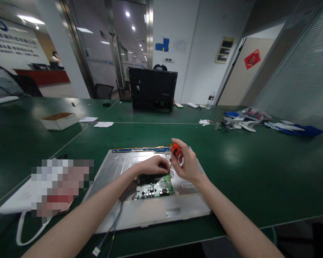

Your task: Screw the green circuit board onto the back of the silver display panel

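A silver metal-backed display panel [150, 215] lies flat on the table in front of me. On it sits a green circuit board [154, 189], with a dark part along its far side. My right hand [187, 163] grips a short screwdriver [175, 148] by its orange and black handle, shaft tilted down to the board's far right corner. My left hand [153, 165] reaches over the board's far edge, fingertips pinched together beside the screwdriver's tip. Whatever those fingers hold is hidden. Grey cables [118, 216] run from the board's left side over the panel's near edge, ending in a white connector [96, 251].
A blue circuit strip [140, 150] lines the panel's far edge. To the left are a white bag [18, 200], partly pixelated, and an open box [59, 121]. A black monitor casing [153, 89] stands across the green table [258, 172], with a person behind it. Plastic bags [251, 114] lie far right.
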Motion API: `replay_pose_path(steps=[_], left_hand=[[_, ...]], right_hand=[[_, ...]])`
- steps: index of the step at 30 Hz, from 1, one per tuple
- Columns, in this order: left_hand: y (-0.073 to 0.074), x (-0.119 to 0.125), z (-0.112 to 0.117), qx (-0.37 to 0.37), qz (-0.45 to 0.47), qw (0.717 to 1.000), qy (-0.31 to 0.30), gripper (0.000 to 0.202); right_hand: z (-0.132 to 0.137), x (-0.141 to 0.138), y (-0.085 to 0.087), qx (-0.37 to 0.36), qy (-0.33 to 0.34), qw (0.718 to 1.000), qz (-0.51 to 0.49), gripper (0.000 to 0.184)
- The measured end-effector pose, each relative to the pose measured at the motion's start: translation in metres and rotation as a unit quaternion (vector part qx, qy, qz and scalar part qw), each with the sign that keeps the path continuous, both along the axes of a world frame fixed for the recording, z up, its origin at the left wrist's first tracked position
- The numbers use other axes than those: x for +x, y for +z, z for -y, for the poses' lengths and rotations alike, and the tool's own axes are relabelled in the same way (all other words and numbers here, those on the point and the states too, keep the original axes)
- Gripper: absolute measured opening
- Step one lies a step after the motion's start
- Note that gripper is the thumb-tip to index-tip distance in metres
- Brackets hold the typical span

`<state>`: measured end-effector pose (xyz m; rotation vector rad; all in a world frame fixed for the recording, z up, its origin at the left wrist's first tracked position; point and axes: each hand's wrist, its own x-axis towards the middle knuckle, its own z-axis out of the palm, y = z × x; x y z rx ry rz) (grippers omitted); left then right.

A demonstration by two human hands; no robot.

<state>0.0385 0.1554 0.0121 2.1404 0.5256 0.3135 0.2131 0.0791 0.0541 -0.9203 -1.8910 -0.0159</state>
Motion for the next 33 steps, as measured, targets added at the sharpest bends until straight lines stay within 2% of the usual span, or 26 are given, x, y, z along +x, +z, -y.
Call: replay_pose_path(steps=[5,11,17,22,30,33], left_hand=[[-0.0028,-0.0004,-0.0010,0.009,0.008,1.000,0.000,0.014],[-0.0009,0.0001,-0.0004,0.018,0.002,1.000,-0.004,0.009],[-0.0021,-0.0002,-0.0013,0.019,0.008,1.000,0.001,0.011],[-0.0028,0.0002,-0.0014,0.010,0.003,1.000,0.001,0.014],[-0.0040,-0.0002,-0.0018,0.017,-0.002,1.000,0.004,0.013],[-0.0050,-0.0002,-0.0022,0.026,0.001,1.000,0.005,0.012]], right_hand=[[-0.0035,-0.0008,-0.0036,-0.011,-0.015,1.000,-0.023,0.049],[-0.0082,0.0007,-0.0081,0.010,-0.044,0.999,-0.020,0.044],[-0.0041,0.0005,-0.0055,0.010,-0.033,0.999,-0.010,0.047],[-0.0011,-0.0002,-0.0029,-0.019,-0.007,1.000,-0.016,0.056],[-0.0055,-0.0022,-0.0077,-0.028,-0.030,0.999,-0.034,0.049],[-0.0080,-0.0018,-0.0100,-0.010,-0.038,0.999,-0.029,0.048]])
